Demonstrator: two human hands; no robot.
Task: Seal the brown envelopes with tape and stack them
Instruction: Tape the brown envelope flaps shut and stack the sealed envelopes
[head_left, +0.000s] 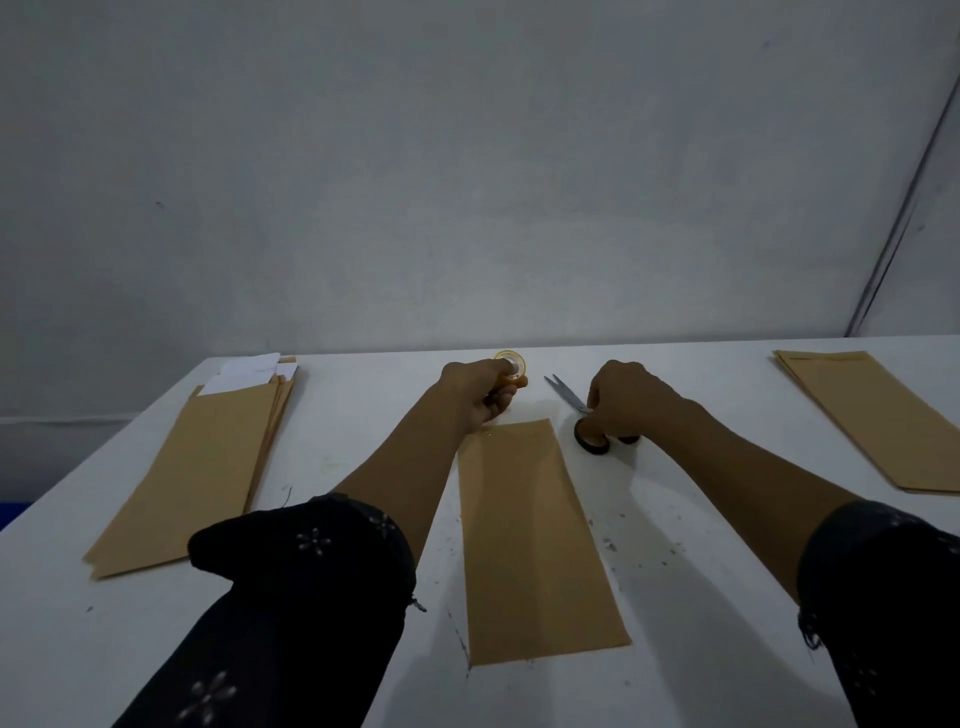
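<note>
One brown envelope lies lengthwise in the middle of the white table. Just beyond its far left corner my left hand grips a small roll of clear tape with a yellow core. To the right of that, my right hand holds the black handles of a pair of scissors; their blades are open and point to the far left, resting on the table.
A pile of brown envelopes with white sheets sticking out of the far ends lies at the left. Another stack of brown envelopes lies at the far right. A grey wall stands right behind the table's far edge.
</note>
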